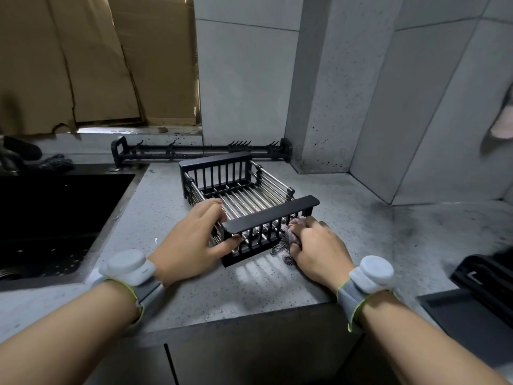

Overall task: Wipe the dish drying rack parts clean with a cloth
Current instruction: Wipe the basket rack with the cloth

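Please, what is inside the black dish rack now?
Inside the dish rack only its own metal floor rods show, with no dishes. The near corners are covered by the left hand and the cloth in the right hand.

There was a single view, taken from the person's head and aimed forward and steeply down across the bench point(361, 218). The wide lens bowed the edges, so the tiled wall point(244, 79) at the far side leaned and both forearms ran in from the near corners. The camera sat close: the hands, left point(188, 240) and right point(319, 251), filled the middle of the frame. The sink point(55, 218) was cut off at the left edge and a dark tray point(472, 315) at the near right.
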{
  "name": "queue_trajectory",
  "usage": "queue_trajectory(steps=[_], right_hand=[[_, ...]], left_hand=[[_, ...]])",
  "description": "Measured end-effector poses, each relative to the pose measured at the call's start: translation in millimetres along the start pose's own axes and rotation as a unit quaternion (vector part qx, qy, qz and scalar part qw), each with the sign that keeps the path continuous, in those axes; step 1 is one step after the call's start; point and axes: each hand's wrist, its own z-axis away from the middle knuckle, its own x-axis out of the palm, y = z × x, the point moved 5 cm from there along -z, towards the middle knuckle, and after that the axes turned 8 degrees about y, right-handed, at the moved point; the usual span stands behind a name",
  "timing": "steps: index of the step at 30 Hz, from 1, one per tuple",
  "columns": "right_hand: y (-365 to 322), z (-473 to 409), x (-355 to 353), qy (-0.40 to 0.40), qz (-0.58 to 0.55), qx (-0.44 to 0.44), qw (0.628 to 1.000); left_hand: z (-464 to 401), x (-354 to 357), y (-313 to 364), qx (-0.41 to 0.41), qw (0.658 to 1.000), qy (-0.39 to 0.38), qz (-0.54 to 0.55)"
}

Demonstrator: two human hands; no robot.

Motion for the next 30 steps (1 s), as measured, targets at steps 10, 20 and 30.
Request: queue_trajectory(steps=[10,20,30], right_hand=[[-5.4,13.7,-12.2,0.038,0.013,-0.09,0.995],[-10.8,17.6,5.9,0.035,-0.035,-0.048,0.998],[-10.8,8.1,4.0,0.009,0.012,-0.069,0.997]], left_hand=[[2.0,0.5,-1.7,0.042,0.998,-0.035,-0.017],[4.2,1.0,-2.4,0.035,0.998,-0.046,-0.009],[4.7,4.4,0.5,0.044,0.993,-0.077,-0.079]])
